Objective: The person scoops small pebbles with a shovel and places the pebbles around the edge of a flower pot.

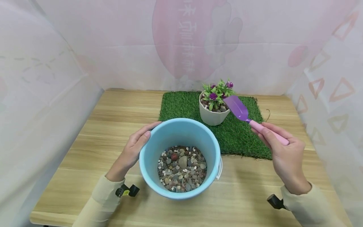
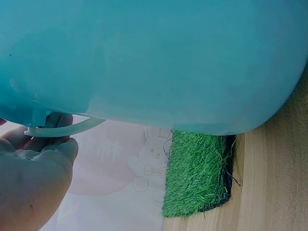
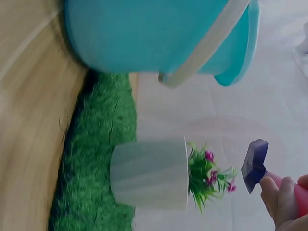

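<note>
A light-blue bucket (image 1: 180,192) stands on the table, its bottom covered with mixed pebbles (image 1: 182,170). My left hand (image 1: 134,148) holds the bucket at its left rim; in the left wrist view its fingers lie by the white bail handle (image 2: 67,129). In my right hand (image 1: 286,154) is a small trowel (image 1: 237,107), gripped by its pink handle. Its purple blade points up and left, raised beside a white flowerpot (image 1: 212,117). Stones and a plant with purple flowers (image 1: 213,95) fill the pot. No pebbles show on the blade.
The flowerpot stands on a green artificial grass mat (image 1: 241,138) at the back of the wooden table (image 1: 85,151). The bucket overlaps the mat's front left corner in the head view. Pale printed cloth (image 1: 119,47) hangs around the back and sides.
</note>
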Motion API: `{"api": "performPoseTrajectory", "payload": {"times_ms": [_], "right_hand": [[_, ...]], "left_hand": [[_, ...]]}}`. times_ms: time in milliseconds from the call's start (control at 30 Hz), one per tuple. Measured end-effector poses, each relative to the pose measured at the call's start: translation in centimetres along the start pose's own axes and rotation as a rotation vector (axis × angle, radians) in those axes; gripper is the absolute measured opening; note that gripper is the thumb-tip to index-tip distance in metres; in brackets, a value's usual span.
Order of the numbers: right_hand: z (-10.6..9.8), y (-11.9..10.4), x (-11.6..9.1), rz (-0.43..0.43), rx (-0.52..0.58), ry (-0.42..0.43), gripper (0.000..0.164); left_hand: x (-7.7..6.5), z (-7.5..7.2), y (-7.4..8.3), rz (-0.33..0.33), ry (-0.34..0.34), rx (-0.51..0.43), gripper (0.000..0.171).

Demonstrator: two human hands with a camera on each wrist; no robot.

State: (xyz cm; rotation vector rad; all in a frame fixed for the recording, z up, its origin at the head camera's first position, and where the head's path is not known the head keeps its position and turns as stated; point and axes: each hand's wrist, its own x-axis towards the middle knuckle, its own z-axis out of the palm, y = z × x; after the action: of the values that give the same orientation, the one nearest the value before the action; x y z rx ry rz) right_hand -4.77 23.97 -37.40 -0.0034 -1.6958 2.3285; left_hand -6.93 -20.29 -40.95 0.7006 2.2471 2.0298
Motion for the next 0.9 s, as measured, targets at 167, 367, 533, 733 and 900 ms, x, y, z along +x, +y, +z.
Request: {"api": "performPoseTrajectory", "payload": {"times_ms": [167,367,533,733,900], "right_hand": [[-1.5,-0.6,0.4,-0.063,-0.106,0.088,0.036],[-3.2,-0.5,1.0,-0.258,-0.271,0.148,0.030],[-4.5,0.0,1.5,-0.354,-0.617,0.260,0.024],[-6.3,1.0,2.2,-0.396,-0.769,0.333,0.022],[-8.4,2.2,3.2,-0.330,-0.842,0.393,0.025]], "left_hand": [[0.0,0.0,0.0,0.003,-0.003,-0.005,0.047],[0.0,0.0,0.0,0.004,-0.004,-0.004,0.047],[0.0,0.0,0.0,0.003,-0.003,-0.010,0.047],[0.0,0.0,0.0,0.017,-0.008,-0.019,0.047],[0.0,0.0,0.0,0.013,-0.006,-0.036,0.048]]}}
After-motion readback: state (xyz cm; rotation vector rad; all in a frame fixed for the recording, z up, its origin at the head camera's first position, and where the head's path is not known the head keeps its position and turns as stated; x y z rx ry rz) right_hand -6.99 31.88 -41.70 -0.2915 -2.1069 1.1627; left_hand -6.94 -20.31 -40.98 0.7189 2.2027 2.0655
